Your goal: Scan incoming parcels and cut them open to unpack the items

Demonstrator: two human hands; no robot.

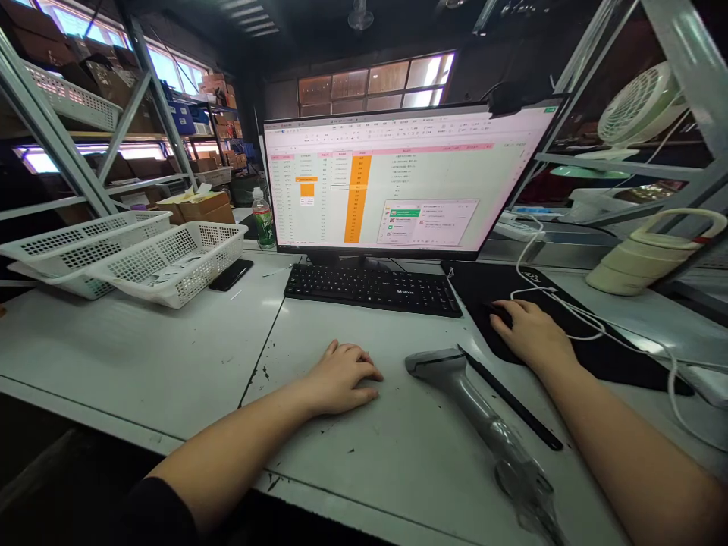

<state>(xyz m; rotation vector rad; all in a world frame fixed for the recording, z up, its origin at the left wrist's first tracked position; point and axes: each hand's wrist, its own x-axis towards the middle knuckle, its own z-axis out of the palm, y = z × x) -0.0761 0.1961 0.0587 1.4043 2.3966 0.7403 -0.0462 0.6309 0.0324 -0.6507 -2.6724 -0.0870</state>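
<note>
My left hand (pixel 343 377) rests on the white tabletop (pixel 171 364), fingers loosely spread and holding nothing. Over the black mouse pad (pixel 603 341), my right hand (pixel 531 330) curves around a dark computer mouse (pixel 499 309), which the palm and fingers mostly cover. Between my forearms lies a grey handheld barcode scanner (pixel 483 409), its head pointing left. A black pen (pixel 512 398) lies slantwise next to the scanner. Beyond my hands sits a black keyboard (pixel 372 290), below a monitor (pixel 398 182) that displays a spreadsheet with an orange column and a small chat window.
White perforated baskets (pixel 171 262) stand at the left, one with flat packets inside, beside a black phone (pixel 231 275). A green-labelled bottle (pixel 262 220) is left of the monitor. White cables (pixel 574 311) cross the pad. At right are a cream tumbler (pixel 637 262) and a fan (pixel 640 106).
</note>
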